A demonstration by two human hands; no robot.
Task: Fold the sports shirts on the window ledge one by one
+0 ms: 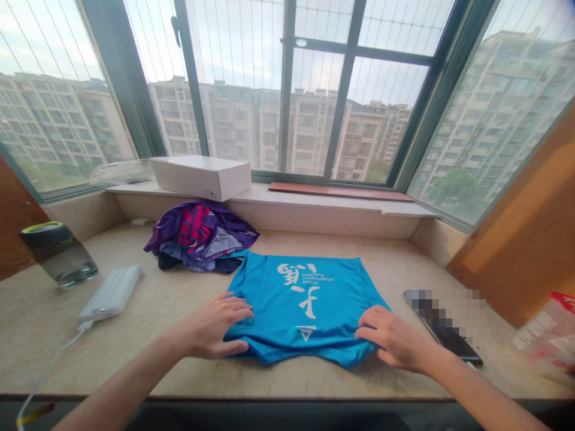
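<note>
A blue printed T-shirt [274, 299] lies on the stone ledge in front of me, its white lettering upside down to me. Its sides are tucked in and the near edge is rumpled into folds. On its left side rests my left hand [220, 326], open, with the fingers stretched over the cloth and the thumb apart along the near folds. At the near right corner, my right hand [395, 338] has its fingers curled over the fabric and grips it. The undersides of both hands are hidden.
Behind the shirt sits a heap of purple and red clothes [202, 236]. A bottle [60, 254] and a cabled power bank [110, 293] stand left; a phone [442, 326] and plastic bag [548, 335] lie right. A white box [202, 176] sits on the sill.
</note>
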